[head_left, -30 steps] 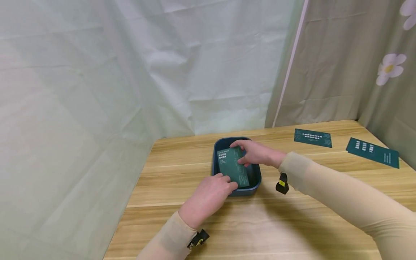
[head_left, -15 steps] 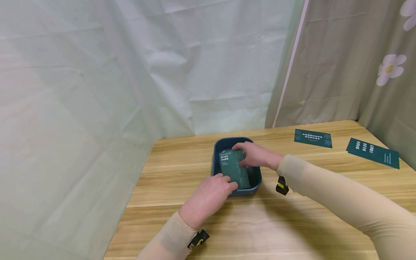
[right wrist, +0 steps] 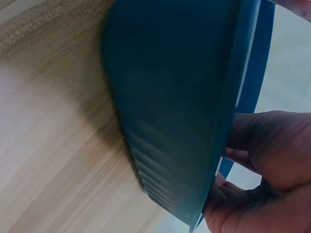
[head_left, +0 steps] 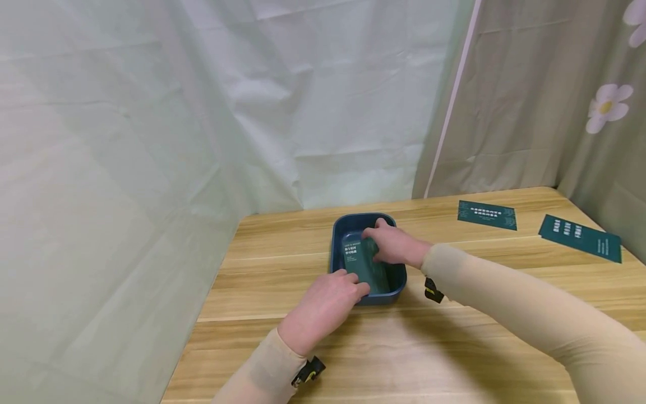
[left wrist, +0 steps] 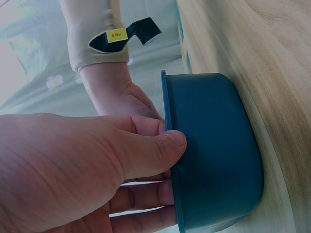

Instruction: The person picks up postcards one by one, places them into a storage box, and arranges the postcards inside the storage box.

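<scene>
A dark green printed card [head_left: 359, 269] lies slightly tilted inside a small dark blue plastic bin [head_left: 381, 301]. My right hand [head_left: 396, 245] reaches over the bin's right side and holds the card by its right edge; in the right wrist view the bin wall hides its fingertips. At the near left corner, my left hand [head_left: 328, 303] pinches the bin's rim. The left wrist view shows the thumb [left wrist: 165, 148] outside the wall [left wrist: 209, 150] and the other fingers inside.
Toward the back right of the wooden table [head_left: 262, 269] lie a green card [head_left: 487, 215] and, closer to the right edge, more green cards [head_left: 580, 238] that overlap. Pale curtains [head_left: 323, 101] hang behind and to the left.
My right hand has lowered the card deeper into the bin, and the card has shifted slightly toward me. My left hand stays on the rim.
</scene>
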A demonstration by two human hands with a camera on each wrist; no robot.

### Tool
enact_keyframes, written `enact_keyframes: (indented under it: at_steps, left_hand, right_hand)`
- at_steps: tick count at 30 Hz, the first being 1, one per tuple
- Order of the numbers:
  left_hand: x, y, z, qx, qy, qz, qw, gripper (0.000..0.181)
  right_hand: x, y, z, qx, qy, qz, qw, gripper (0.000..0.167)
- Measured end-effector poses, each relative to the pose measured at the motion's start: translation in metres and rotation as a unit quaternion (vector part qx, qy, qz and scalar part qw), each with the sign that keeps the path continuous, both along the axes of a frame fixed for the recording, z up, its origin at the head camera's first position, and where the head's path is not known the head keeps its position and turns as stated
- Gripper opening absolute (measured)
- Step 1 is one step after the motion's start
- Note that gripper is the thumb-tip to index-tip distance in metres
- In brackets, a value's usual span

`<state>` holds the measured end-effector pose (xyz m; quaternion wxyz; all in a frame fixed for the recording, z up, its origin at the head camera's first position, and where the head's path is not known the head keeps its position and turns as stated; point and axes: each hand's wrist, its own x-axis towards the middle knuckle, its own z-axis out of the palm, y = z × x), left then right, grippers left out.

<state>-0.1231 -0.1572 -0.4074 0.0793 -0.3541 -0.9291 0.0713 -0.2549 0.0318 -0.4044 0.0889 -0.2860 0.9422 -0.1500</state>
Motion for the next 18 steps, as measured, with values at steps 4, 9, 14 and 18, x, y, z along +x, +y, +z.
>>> enact_keyframes:
  at_steps: [4, 9, 14, 18]
  left_hand:
    - [0.000, -0.001, 0.000, 0.000, 0.008, -0.001, 1.0000, 0.016]
    - [0.000, -0.001, -0.001, 0.000, 0.014, -0.003, 0.9999, 0.016]
    - [0.000, -0.001, -0.001, -0.002, 0.015, -0.002, 0.9999, 0.017]
    - [0.000, -0.001, -0.001, -0.005, 0.021, -0.005, 0.9998, 0.017]
  right_hand:
    - [0.000, -0.004, 0.000, 0.029, 0.005, 0.005, 0.9996, 0.056]
    - [0.001, -0.010, 0.000, 0.065, 0.007, 0.013, 0.9977, 0.054]
    - [-0.001, -0.013, -0.003, 0.082, 0.002, 0.012, 0.9966, 0.052]
    - [-0.004, -0.015, -0.004, 0.097, 0.009, 0.017, 0.9951, 0.048]
